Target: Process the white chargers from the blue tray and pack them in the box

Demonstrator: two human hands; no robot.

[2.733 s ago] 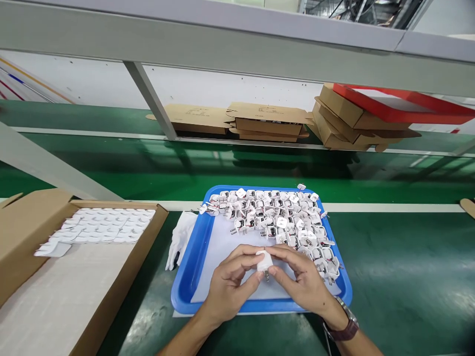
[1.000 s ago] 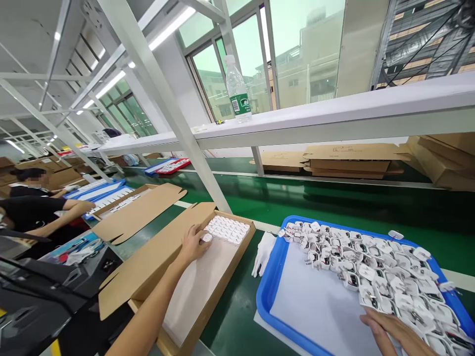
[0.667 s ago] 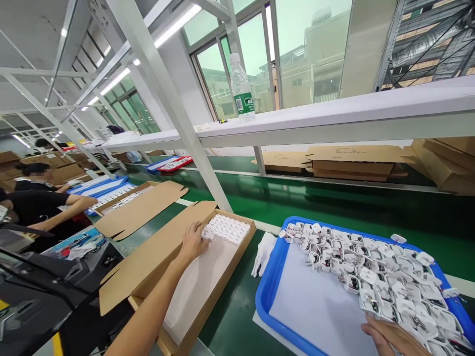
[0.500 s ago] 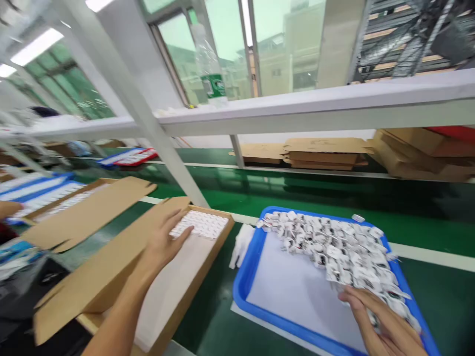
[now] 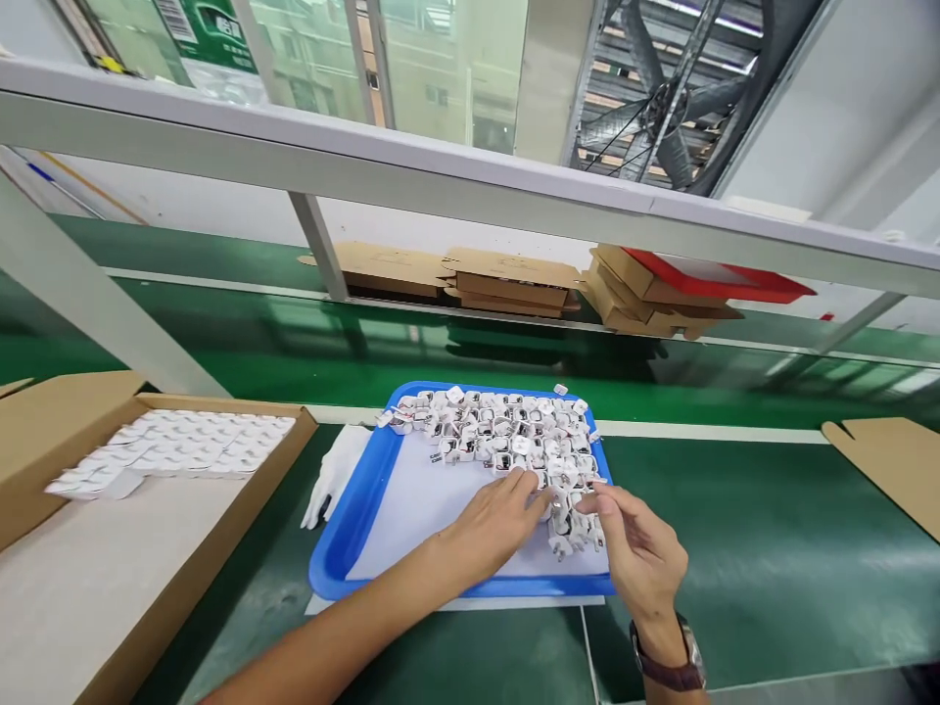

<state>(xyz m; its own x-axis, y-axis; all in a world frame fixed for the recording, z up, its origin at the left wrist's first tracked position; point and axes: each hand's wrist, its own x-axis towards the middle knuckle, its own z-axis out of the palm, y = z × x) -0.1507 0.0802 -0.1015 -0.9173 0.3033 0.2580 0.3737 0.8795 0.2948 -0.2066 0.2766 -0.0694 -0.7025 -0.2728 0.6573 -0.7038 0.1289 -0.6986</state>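
Note:
Many small white power plugs (image 5: 506,416), some with metal prongs showing, lie heaped in the back and right of a blue tray (image 5: 334,558) lined with white paper. My left hand (image 5: 499,519) reaches over the tray with fingers bent together at the heap's near edge; what lies under the fingertips is hidden. My right hand (image 5: 642,553), a watch (image 5: 672,661) on its wrist, is at the tray's right side. Its thumb and forefinger are pinched together among the plugs, and the small piece between them is too hidden to name.
At left stands an open cardboard box (image 5: 212,548) with rows of white pieces (image 5: 198,441) at its back. A white glove (image 5: 338,475) lies between box and tray. Flattened cartons (image 5: 506,279) sit behind, under a shelf beam (image 5: 411,176). A cardboard flap (image 5: 892,465) is at right.
The view has turned right and down. My left hand has moved from over the cardboard box to the plugs in the tray. My right hand's fingers have closed in a pinch.

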